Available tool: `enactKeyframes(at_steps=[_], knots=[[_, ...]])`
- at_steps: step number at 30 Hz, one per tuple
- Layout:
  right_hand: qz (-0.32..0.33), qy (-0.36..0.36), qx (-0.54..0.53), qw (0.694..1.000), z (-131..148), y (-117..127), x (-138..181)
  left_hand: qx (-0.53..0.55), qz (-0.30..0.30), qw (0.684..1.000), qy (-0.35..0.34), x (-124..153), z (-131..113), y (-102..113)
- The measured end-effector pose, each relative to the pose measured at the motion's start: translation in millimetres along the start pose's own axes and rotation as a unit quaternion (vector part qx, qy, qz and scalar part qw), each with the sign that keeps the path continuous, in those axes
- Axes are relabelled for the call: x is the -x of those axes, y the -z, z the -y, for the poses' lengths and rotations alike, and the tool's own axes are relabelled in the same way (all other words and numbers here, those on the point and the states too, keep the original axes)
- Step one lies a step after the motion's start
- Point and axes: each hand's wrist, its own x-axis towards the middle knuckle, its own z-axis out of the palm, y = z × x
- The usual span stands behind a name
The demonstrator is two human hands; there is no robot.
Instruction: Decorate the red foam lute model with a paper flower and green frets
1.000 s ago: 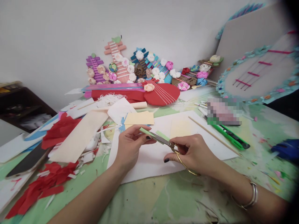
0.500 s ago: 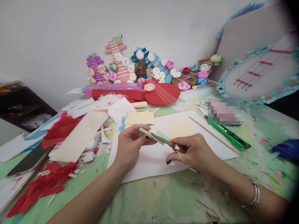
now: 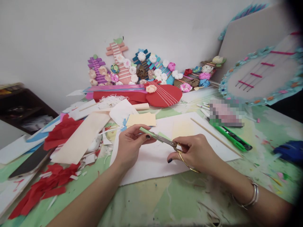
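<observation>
My left hand point(image 3: 130, 145) pinches a narrow light green strip point(image 3: 145, 130), paper or thin foam, between thumb and fingers. My right hand point(image 3: 195, 154) grips a pair of gold-handled scissors point(image 3: 169, 142), fingers through the loops. Their blades point left along the strip and look nearly closed across it. A piece of the green material shows just behind the blades; whether it is still joined to the strip I cannot tell. Both hands are above a white sheet point(image 3: 151, 171) on the green-stained table.
Yellow paper pieces point(image 3: 142, 119) lie beyond my left hand. A thin wooden stick point(image 3: 213, 136) and a green utility knife point(image 3: 233, 138) are at right. Red crepe paper point(image 3: 62, 130) and scraps cover the left. Flower-trimmed craft instruments, including a red one point(image 3: 163, 94), stand by the wall.
The scissor blades have come closer together on the green strip. Both hands stay in nearly the same place.
</observation>
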Motion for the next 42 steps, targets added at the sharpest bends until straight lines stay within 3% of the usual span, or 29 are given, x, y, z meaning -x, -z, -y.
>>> enactKeyframes(at_steps=[21, 42], knots=[[-0.026, 0.018, -0.020, 0.999, -0.9, -7.3, 2.8, 0.011, -0.024, 0.999, 0.045, 1.9, 0.2, -1.2], [-0.005, 0.001, -0.031, 1.000, 1.0, -8.6, 3.1, 0.003, 0.006, 0.999, 0.044, 2.3, 2.2, -1.1]])
